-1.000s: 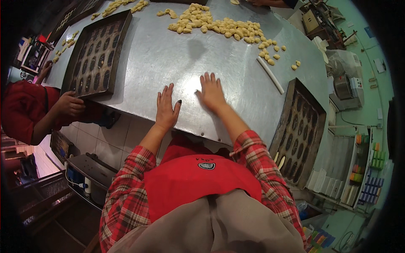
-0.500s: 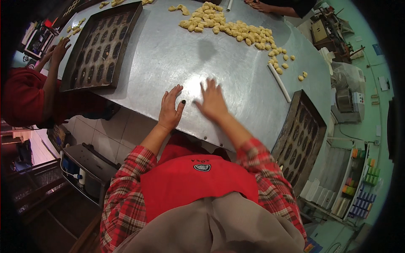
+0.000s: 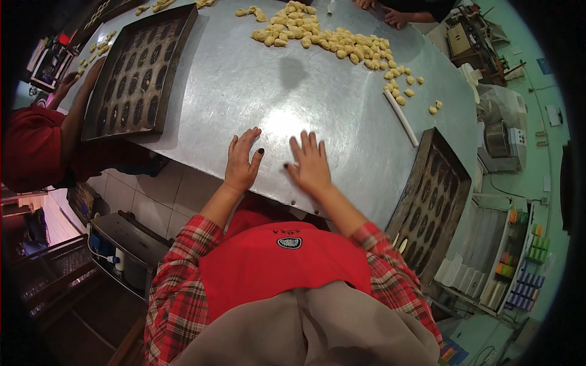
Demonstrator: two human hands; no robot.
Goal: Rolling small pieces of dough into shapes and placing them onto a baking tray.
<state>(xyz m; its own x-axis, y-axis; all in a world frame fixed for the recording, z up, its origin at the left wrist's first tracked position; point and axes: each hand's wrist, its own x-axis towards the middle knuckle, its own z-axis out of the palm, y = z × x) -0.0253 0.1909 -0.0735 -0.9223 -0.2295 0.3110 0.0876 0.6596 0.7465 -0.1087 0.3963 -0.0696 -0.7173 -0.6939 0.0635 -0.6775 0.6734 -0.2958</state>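
My left hand (image 3: 243, 163) is open over the near edge of the metal table (image 3: 226, 79), fingers stretched forward and nothing in it. To its right, my right hand (image 3: 312, 163) is open too, fingers spread above the bare metal; I cannot tell whether either palm touches it. Farther off lies a heap of yellow dough pieces (image 3: 342, 43), trailing toward the right. A white rolling rod (image 3: 401, 118) rests to the right of my right hand. Beside my right forearm stands a dark baking tray (image 3: 434, 201) with oval marks.
Another dark tray (image 3: 131, 79) stands at the left, beside a co-worker in a red sleeve (image 3: 36, 146). At the far side a second person's hand (image 3: 398, 17) rests near another white rod (image 3: 331, 7). A mixer (image 3: 502, 141) stands beyond the table's right end.
My right hand has drawn back slightly toward me and is less blurred. My left hand stays nearly in place. The co-worker's hand at the left has moved behind the tray.
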